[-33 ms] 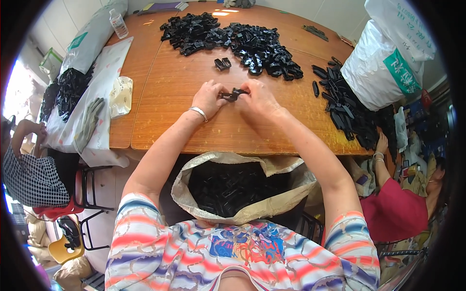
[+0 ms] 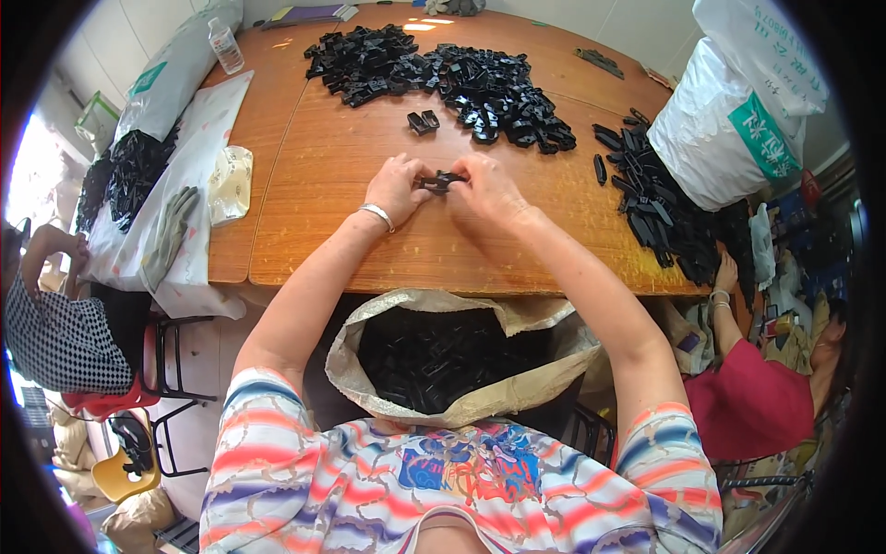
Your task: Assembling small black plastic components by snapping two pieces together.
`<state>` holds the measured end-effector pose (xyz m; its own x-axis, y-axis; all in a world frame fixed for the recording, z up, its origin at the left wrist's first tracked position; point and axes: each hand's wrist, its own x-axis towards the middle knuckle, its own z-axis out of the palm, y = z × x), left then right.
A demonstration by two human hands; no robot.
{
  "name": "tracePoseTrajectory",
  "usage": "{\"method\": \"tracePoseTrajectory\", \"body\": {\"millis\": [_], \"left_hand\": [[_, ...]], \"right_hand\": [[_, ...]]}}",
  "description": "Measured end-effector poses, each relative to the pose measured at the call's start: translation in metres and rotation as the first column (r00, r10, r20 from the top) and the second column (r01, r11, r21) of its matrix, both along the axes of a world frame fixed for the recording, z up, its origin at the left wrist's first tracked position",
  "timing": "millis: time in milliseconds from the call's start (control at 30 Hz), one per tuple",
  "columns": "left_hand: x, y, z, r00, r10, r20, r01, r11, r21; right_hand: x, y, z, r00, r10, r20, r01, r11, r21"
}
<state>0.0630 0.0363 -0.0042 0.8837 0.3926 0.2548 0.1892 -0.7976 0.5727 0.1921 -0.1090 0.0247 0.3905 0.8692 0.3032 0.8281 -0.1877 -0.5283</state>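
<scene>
Over the middle of the wooden table [image 2: 323, 212], a small black plastic part [image 2: 441, 181] is pinched between my two hands. My left hand [image 2: 401, 187] has its fingers closed on the part's left end; a silvery bracelet rings that wrist. On the other end close the fingers of my right hand [image 2: 489, 187]. The part's finer shape is partly covered by my fingertips. Just beyond my hands lie two loose black parts [image 2: 423, 122], side by side. Farther back spreads a large heap of similar black parts [image 2: 489, 92].
Against my lap an open woven sack [image 2: 369, 397] holds many black parts. More black pieces [image 2: 655, 212] lie at the right, near a full white sack [image 2: 701, 138] and a co-worker's hand [image 2: 726, 274]. A grey glove [image 2: 171, 235] and a plastic bottle [image 2: 225, 46] are at the left.
My right hand has shifted very slightly, and the black part between my hands now sits a little flatter. My left hand stays in place.
</scene>
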Motion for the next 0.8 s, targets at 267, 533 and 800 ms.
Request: {"method": "tracePoseTrajectory", "body": {"millis": [267, 533, 800], "left_hand": [[0.0, 0.001, -0.006, 1.0, 0.011, -0.004, -0.011, 0.999, -0.032], [-0.002, 0.003, -0.002, 1.0, -0.016, 0.011, 0.018, 0.982, -0.185], [-0.001, 0.002, -0.008, 0.999, -0.026, 0.029, 0.03, 0.992, -0.125]], "right_hand": [[-0.012, 0.013, -0.005, 0.997, -0.004, 0.077, 0.006, 0.999, -0.032], [-0.002, 0.01, -0.003, 0.978, 0.119, 0.172, -0.113, 0.993, -0.044], [-0.011, 0.009, -0.002, 0.986, 0.039, 0.162, -0.034, 0.999, -0.037]]}}
